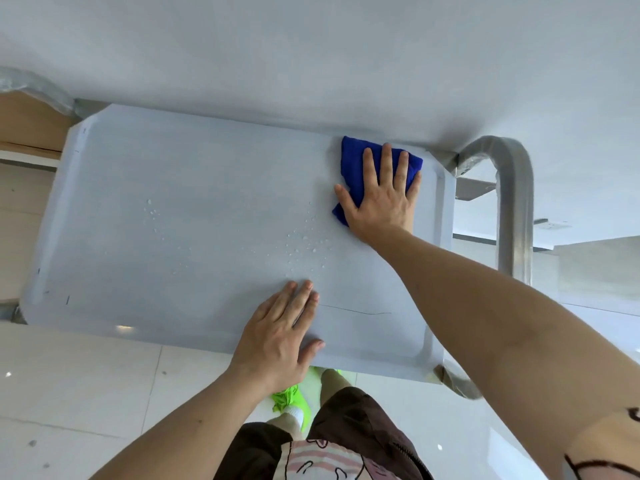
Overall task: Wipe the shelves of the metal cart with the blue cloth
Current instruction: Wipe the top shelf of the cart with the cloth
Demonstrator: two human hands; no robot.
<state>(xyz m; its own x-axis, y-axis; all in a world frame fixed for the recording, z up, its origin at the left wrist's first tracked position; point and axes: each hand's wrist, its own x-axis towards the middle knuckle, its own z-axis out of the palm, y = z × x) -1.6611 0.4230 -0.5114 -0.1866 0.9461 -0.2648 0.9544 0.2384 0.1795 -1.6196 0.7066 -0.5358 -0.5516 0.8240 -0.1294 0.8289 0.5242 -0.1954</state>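
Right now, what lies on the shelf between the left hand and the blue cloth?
Head view: scattered water droplets on bare shelf, between left hand and blue cloth.

Glossy white floor tiles [86, 386] below; a pale wall [311, 46] behind. Wooden furniture [27, 123] at far left. Neon-green shoes [291, 400], dark brown shorts [349, 420], pink cartoon-print shirt hem [322, 459] at bottom.

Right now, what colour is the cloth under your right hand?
Deep blue, plain, no pattern. The cloth shows best in the head view, pressed flat by the right hand on the top shelf.
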